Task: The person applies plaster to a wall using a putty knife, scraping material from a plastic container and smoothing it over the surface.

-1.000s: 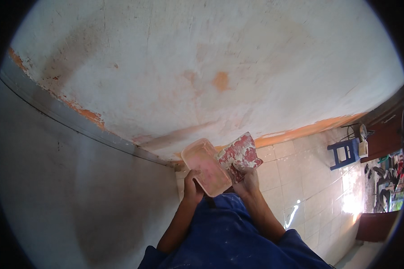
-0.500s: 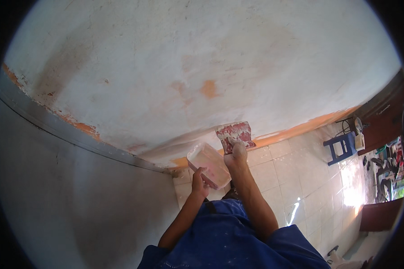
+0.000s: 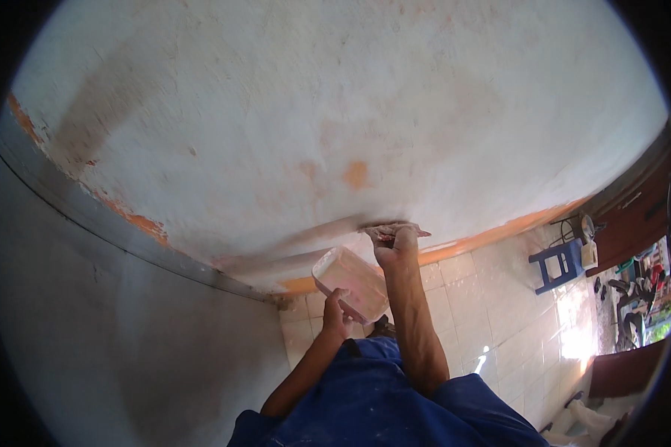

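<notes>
Head view: right hand (image 3: pixel 395 246) grips trowel (image 3: pixel 395 230) against wall (image 3: pixel 313 134); left hand (image 3: pixel 337 313) holds tray (image 3: pixel 350 281), tilted — plaster may slide off.

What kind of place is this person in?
Probably a room being redone: a patchy white plastered wall with orange paint showing through, a pale tiled floor, and a small blue stool by the wall.

no packages, labels, signs or screens clearly visible anywhere
</notes>
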